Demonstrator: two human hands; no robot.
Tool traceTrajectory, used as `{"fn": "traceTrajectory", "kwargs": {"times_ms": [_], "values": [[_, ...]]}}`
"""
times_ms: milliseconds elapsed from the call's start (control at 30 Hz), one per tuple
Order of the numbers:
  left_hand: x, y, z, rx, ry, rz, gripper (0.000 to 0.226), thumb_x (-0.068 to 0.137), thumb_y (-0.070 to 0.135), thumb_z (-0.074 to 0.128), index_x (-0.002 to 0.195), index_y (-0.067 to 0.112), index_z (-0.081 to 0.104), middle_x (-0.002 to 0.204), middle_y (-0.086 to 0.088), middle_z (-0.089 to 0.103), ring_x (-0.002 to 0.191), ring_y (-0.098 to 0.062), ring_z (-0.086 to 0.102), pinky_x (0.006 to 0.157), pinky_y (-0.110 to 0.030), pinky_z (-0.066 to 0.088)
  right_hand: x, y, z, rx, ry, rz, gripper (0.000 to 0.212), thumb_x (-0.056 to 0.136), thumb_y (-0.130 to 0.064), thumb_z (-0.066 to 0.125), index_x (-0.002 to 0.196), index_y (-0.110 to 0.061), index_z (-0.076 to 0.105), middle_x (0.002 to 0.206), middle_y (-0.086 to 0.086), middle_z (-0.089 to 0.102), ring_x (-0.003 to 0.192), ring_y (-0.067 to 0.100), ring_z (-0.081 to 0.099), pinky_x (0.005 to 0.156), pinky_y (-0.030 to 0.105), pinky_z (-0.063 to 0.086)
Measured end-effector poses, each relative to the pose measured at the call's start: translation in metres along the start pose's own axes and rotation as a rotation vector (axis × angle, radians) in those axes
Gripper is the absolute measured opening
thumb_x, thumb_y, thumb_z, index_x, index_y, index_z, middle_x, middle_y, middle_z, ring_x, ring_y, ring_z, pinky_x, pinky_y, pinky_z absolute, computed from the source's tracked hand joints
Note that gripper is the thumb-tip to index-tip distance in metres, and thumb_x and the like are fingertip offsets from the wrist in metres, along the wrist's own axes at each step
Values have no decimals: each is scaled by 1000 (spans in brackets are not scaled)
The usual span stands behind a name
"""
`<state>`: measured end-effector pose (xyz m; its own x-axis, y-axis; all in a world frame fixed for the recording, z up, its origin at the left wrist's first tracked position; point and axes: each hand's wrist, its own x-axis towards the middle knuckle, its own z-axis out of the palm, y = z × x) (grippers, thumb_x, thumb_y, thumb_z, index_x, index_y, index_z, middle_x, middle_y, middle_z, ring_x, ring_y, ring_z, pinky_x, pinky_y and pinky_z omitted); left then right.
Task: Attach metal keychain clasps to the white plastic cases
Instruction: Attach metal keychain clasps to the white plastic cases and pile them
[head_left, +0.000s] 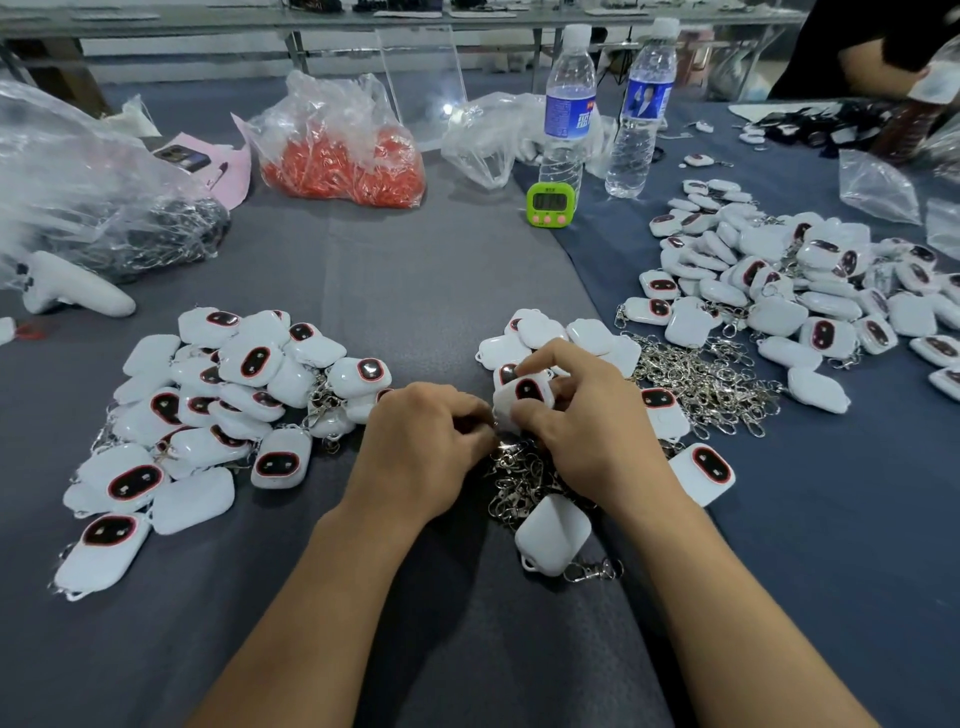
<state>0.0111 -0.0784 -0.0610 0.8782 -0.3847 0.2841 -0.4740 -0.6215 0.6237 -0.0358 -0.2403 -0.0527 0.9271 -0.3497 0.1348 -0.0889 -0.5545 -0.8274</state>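
- While pinching the white case (524, 396) just above the clasp heap (524, 483) on the tabletop (415, 270), risks twisting it out of the right grip (587, 431) through an off-centre squeeze.
- Cannot tell whether the left grip (426, 441), curled tight against the case's lower edge, pinches a clasp; could miss the small loop, hidden under fingers.
- Could hook neighbouring clasps and lift a tangle.
- Could drop the case among bare cases (540, 330) behind, mixing done with undone.

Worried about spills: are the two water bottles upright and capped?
Upright and capped: the left bottle and the right bottle both stand, white caps on.
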Motion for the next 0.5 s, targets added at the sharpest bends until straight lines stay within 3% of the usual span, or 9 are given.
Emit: {"fn": "traceTrajectory", "kwargs": {"times_ms": [167,267,400,500], "values": [[-1,1,-1,-15,-15,1,11,78,24,80,88,29,81,76,8,74,67,-7,62,62,-13,42,2,0,-2,-21,-17,-24,23,79,-19,79,92,-35,68,75,-4,64,68,12,60,61,24,42],[-3,3,-1,-3,8,20,10,79,24,80,88,28,82,77,7,74,66,-8,62,65,-21,47,2,-1,-3,-40,-31,-44,24,80,-17,79,89,-36,68,70,-9,56,62,4,53,55,14,37],[-6,6,2,61,71,56,5,79,25,80,84,25,81,73,4,74,65,-15,65,64,-33,52,1,0,-3,-47,-53,-33,25,80,-17,78,89,-38,68,70,-10,57,62,4,53,55,14,34],[-5,8,2,115,125,70,5,77,27,83,76,24,79,67,4,71,63,-18,63,61,-31,48,2,1,-2,29,-80,11,24,78,-16,77,88,-36,69,64,-5,65,54,5,56,54,19,39]]}}
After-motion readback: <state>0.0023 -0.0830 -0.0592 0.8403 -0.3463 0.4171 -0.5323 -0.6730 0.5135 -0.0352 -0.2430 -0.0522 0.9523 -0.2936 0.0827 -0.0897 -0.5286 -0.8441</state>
